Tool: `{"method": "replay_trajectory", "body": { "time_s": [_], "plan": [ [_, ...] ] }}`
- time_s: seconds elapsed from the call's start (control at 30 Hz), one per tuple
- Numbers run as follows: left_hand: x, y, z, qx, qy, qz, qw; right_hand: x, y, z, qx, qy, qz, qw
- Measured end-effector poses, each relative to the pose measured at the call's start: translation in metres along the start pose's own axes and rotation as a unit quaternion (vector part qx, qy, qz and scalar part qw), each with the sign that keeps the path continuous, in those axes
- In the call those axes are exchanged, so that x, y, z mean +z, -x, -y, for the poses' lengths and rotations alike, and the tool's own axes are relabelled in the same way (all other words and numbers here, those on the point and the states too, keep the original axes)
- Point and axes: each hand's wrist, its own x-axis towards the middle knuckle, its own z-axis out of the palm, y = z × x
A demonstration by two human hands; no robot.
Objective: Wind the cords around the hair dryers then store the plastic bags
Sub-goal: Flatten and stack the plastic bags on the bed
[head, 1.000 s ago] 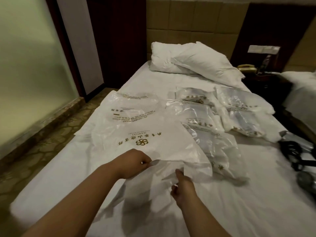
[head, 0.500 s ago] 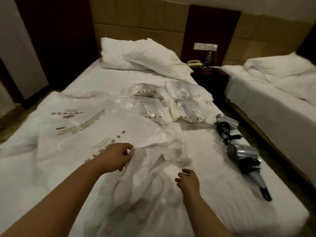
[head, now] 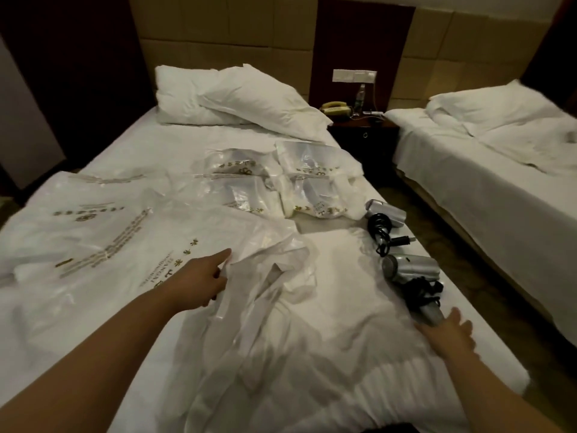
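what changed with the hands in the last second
The right hand let go of the plastic bag and reached right to the near hair dryer, fingers at its handle. The left hand opened but stays on the bag. Both dryers and the packed bags lie unmoved.

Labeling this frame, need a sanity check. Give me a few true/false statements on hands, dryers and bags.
1. Two silver hair dryers lie on the bed near its right edge. True: the near hair dryer and the far hair dryer.
2. The right hand is reaching at the near dryer's handle, fingers spread. True.
3. The left hand holds the far dryer. False: it rests on the crumpled plastic bag.
4. The cords are wound neatly around the dryers. False: both black cords lie in loose tangles.
5. The telephone sits on the pillow. False: it sits on the nightstand.
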Motion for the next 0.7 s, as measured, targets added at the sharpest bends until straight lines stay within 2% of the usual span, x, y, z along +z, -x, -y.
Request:
{"method": "replay_trajectory", "body": {
  "time_s": [0.1,0.2,0.33,0.37,0.43,0.53,0.6,0.67,0.7],
  "plan": [
    [-0.001,0.004,-0.001,-0.015,-0.003,-0.012,1.0,0.001,-0.014,0.004,0.007,-0.04,0.058,0.998],
    [-0.001,0.006,-0.004,-0.01,-0.041,-0.012,0.999,0.015,0.003,0.014,0.019,-0.18,0.124,0.976],
    [0.0,0.003,-0.005,-0.002,-0.099,-0.017,0.995,0.039,0.045,0.023,0.067,-0.433,0.169,0.883],
    [0.001,0.004,-0.007,-0.002,-0.096,-0.02,0.995,0.045,0.06,0.021,0.074,-0.482,0.179,0.855],
    [0.004,0.005,-0.01,0.004,-0.095,-0.023,0.995,0.058,0.095,0.013,0.062,-0.523,0.195,0.827],
    [0.005,0.009,-0.012,0.01,-0.091,-0.029,0.995,0.076,0.149,-0.003,0.022,-0.501,0.234,0.833],
    [0.004,0.012,-0.012,0.01,-0.086,-0.035,0.996,0.084,0.185,-0.01,-0.021,-0.448,0.25,0.858],
    [0.004,0.014,-0.012,0.013,-0.085,-0.039,0.996,0.096,0.206,-0.011,-0.102,-0.358,0.234,0.898],
    [0.002,0.017,-0.013,0.017,-0.085,-0.039,0.995,0.101,0.214,-0.008,-0.147,-0.31,0.247,0.906]
  ]
}}
